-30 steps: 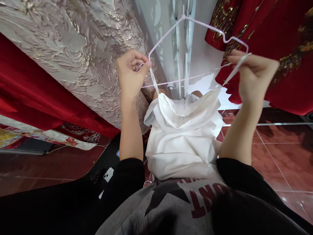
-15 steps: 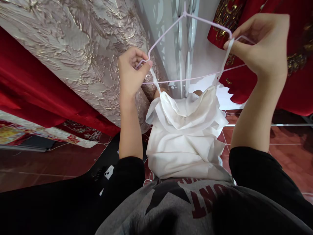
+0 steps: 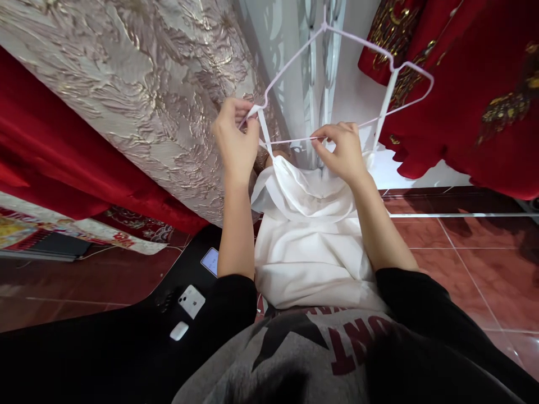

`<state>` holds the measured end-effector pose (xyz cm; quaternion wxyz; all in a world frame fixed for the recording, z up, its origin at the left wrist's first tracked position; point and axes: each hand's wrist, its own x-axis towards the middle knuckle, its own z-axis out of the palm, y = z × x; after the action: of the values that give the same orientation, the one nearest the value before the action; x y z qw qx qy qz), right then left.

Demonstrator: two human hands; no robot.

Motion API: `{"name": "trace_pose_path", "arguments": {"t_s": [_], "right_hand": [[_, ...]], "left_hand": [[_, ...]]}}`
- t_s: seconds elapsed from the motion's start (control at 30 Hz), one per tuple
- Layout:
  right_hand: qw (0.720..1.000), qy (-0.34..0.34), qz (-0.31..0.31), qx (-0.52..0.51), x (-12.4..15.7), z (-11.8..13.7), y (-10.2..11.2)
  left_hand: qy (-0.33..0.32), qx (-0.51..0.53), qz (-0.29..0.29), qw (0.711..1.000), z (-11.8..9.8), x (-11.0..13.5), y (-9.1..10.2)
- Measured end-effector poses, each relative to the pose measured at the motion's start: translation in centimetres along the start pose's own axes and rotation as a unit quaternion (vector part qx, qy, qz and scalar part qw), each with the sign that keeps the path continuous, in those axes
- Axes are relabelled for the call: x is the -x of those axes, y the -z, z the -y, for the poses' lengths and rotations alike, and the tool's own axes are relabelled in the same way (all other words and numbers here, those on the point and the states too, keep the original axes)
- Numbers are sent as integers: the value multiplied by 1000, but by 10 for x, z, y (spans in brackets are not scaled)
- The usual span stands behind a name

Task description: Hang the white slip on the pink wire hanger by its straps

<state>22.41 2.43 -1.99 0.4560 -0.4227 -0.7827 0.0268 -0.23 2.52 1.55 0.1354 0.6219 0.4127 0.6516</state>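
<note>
A white strappy garment (image 3: 314, 241) hangs in front of me on a pale wire hanger (image 3: 295, 59). Its right strap (image 3: 382, 112) sits hooked over the hanger's right shoulder notch. My left hand (image 3: 236, 143) is closed, pinching the left strap together with the hanger's left end. My right hand (image 3: 343, 151) is closed in a pinch on the hanger's bottom bar, just above the garment's neckline. The garment's lower part rests against my grey printed shirt.
A silver-gold embossed fabric (image 3: 138, 84) and red cloth (image 3: 50, 163) hang at the left, red gold-embroidered garments (image 3: 471, 95) at the right. A black surface (image 3: 126, 348) at the lower left carries two phones (image 3: 191, 300) and a small white case (image 3: 179, 331). The floor is red tile (image 3: 471, 252).
My right hand has let go of the right strap, which now sits on the hanger, and has moved down and left to the bottom bar. My left hand has stayed at the left end.
</note>
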Motion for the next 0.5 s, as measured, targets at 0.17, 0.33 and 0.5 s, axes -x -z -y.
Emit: {"name": "trace_pose_path", "arguments": {"t_s": [0.17, 0.33, 0.5], "right_hand": [[999, -3, -41, -6, 11, 4, -2], [999, -3, -49, 8, 16, 11, -10], [998, -7, -54, 21, 19, 15, -14]], "left_hand": [[35, 28, 1, 999, 0, 1, 15], [-1, -29, -45, 999, -1, 12, 21], [30, -38, -8, 999, 3, 25, 8]]}}
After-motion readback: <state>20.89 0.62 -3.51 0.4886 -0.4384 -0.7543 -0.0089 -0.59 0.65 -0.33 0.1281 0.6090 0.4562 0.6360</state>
